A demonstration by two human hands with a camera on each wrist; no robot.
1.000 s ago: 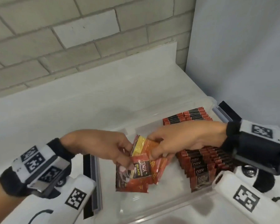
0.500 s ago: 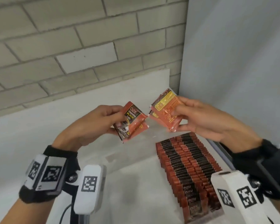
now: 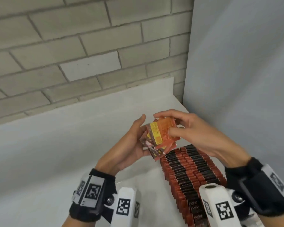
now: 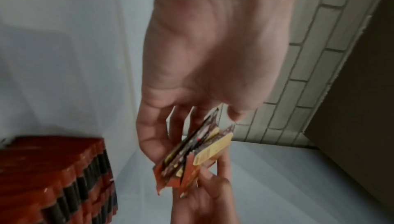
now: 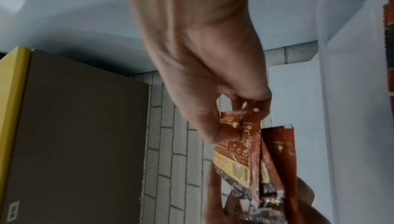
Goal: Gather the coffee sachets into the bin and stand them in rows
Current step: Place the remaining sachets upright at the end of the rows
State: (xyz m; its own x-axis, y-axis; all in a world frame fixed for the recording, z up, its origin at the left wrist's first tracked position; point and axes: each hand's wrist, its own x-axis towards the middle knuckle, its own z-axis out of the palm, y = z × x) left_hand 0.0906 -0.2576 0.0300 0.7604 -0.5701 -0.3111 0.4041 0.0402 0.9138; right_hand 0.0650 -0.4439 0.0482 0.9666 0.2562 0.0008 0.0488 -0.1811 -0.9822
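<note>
Fingers [image 3: 162,116] round sachets [image 3: 161,136] (bin [image 3: 147,185] rowed)

"D2X" legible on standing sachets [image 3: 197,208] at front.

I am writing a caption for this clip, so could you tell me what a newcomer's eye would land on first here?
First, the loose bundle of coffee sachets, orange and yellow faces showing, held up at the centre between the left hand and the right hand. Next, below and to the right, the standing rows of sachets, red and black tops packed tight in the bin. Behind is a grey brick wall.
</note>
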